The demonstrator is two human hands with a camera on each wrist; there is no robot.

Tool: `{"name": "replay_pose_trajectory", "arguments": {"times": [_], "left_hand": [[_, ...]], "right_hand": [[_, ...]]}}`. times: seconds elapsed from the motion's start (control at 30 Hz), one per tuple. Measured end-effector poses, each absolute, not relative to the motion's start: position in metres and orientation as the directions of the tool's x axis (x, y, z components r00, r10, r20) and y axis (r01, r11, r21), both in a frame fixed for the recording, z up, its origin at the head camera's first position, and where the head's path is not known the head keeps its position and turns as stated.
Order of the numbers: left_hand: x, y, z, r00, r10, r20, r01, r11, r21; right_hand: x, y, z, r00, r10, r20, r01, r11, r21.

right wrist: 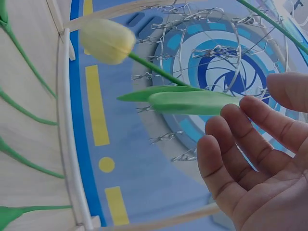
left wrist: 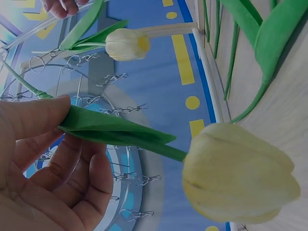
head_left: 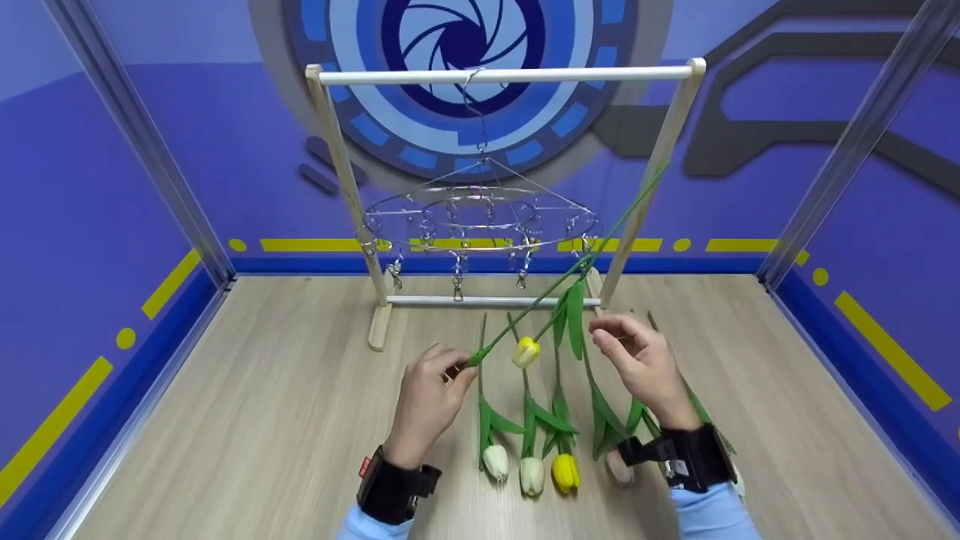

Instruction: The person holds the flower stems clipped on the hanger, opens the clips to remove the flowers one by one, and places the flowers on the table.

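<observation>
My left hand (head_left: 435,397) pinches the green stem of an artificial tulip (left wrist: 240,173) at its leaves, between thumb and fingers. That tulip's pale bloom shows large in the left wrist view; in the head view my hand hides it, and the stem slants up to the right. A second, pale-yellow tulip (head_left: 526,352) hangs bloom-down below the right side of a round metal clip hanger (head_left: 480,244); I cannot tell how its stem is held. Beside its leaves is my right hand (head_left: 634,364), fingers loosely bent, holding nothing.
The hanger hooks over the white bar (head_left: 570,74) of a wooden-sided stand. On the table (head_left: 285,420) several tulips lie in a row, including a white tulip (head_left: 496,463), a yellow tulip (head_left: 565,472) and a pinkish tulip (head_left: 620,466). My right forearm covers some.
</observation>
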State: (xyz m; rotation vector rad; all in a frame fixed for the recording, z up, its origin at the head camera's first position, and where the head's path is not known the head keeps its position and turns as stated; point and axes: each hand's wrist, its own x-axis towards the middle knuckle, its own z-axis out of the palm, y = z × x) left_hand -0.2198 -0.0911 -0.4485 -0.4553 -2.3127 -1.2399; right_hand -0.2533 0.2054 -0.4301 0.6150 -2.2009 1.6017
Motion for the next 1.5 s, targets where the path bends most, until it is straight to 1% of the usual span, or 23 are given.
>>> {"name": "replay_pose_trajectory", "arguments": {"times": [0.2,0.33,0.5,0.77,1.03,1.3,1.5], "left_hand": [[-0.222,-0.093,-0.454,-0.825,0.062,0.561,0.494,0.561,0.664],[-0.222,-0.095,-0.458,-0.821,0.050,0.569,0.483,0.591,0.645],[-0.222,-0.098,-0.459,-0.829,0.046,0.558,0.460,0.623,0.633],[-0.224,-0.099,-0.460,-0.854,0.021,0.520,0.402,0.662,0.633],[-0.228,-0.099,-0.461,-0.865,0.007,0.502,0.379,0.667,0.642],[-0.230,-0.102,-0.462,-0.876,0.005,0.483,0.369,0.651,0.663],[-0.231,-0.104,-0.462,-0.882,0.003,0.472,0.365,0.639,0.678]], "right_hand": [[-0.247,0.202,-0.441,-0.857,-0.102,0.505,-0.513,0.275,-0.813],[-0.242,0.199,-0.447,-0.870,-0.102,0.483,-0.492,0.252,-0.833],[-0.241,0.196,-0.451,-0.879,-0.102,0.466,-0.476,0.261,-0.840],[-0.242,0.192,-0.454,-0.864,-0.123,0.488,-0.503,0.248,-0.828],[-0.243,0.190,-0.456,-0.849,-0.128,0.513,-0.527,0.276,-0.804],[-0.243,0.184,-0.458,-0.792,-0.173,0.585,-0.609,0.279,-0.742],[-0.243,0.181,-0.460,-0.803,-0.177,0.569,-0.595,0.288,-0.750]]}}
